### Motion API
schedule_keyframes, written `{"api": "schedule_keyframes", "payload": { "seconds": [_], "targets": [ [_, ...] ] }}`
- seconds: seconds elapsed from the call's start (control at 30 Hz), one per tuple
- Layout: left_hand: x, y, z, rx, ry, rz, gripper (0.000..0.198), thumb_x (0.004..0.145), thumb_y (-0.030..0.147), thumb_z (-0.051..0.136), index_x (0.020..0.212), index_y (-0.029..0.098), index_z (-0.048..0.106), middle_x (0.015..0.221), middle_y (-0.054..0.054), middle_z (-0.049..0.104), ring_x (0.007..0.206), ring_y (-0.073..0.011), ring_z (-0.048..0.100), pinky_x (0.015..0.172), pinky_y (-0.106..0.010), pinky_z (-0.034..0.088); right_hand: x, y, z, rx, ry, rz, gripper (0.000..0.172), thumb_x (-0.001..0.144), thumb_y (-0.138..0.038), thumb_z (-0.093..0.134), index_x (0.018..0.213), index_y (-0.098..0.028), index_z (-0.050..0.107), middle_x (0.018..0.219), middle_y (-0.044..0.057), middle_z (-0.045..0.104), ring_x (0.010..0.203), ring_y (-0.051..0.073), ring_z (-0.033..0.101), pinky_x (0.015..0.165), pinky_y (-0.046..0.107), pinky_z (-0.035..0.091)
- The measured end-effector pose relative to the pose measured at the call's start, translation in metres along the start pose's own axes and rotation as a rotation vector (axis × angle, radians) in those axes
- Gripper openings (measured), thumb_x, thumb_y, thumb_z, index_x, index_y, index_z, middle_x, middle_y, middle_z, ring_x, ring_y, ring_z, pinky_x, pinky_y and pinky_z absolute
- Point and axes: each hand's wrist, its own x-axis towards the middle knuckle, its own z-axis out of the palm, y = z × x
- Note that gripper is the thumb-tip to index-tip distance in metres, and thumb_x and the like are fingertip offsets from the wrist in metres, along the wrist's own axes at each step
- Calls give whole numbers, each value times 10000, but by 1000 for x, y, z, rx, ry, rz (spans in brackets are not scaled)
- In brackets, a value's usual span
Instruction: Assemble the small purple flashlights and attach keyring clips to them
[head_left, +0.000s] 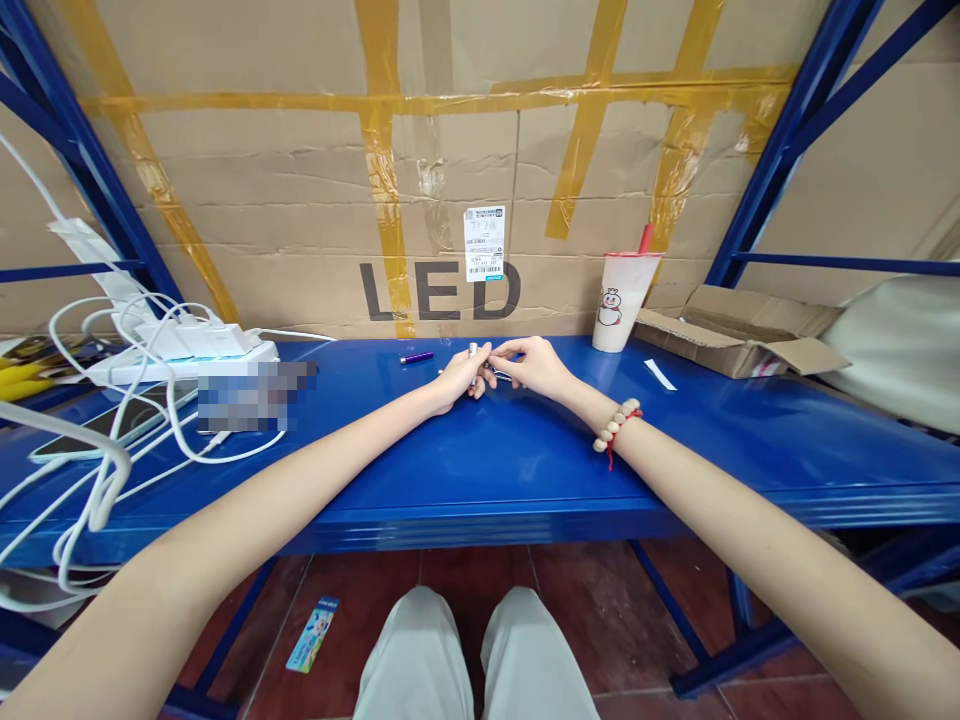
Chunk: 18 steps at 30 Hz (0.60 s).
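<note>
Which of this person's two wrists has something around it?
The right wrist: it wears pale beads and a red string, while the left wrist is bare.

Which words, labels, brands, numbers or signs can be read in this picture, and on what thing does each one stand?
"LED": on the taped cardboard, in large dark letters.
Shipping label on that cardboard: print and barcodes too small to read.
Colourful card on the floor: lettering at its blue end, too small to read.
Drink cup: a snowman drawing, no legible words.
</note>
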Motion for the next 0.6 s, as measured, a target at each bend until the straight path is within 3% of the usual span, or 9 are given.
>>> {"api": "schedule_keyframes", "payload": {
  "seconds": [0.6],
  "targets": [
    [-2,0,2,122,-38,62,393,983,346,369,722,121,556,488,1,551,300,-40,375,352,-176,252,-3,-4,-1,-65,-80,-66,208,825,-267,521,722,-150,658,715,0,708,409,47,530,497,172,407]
  ]
}}
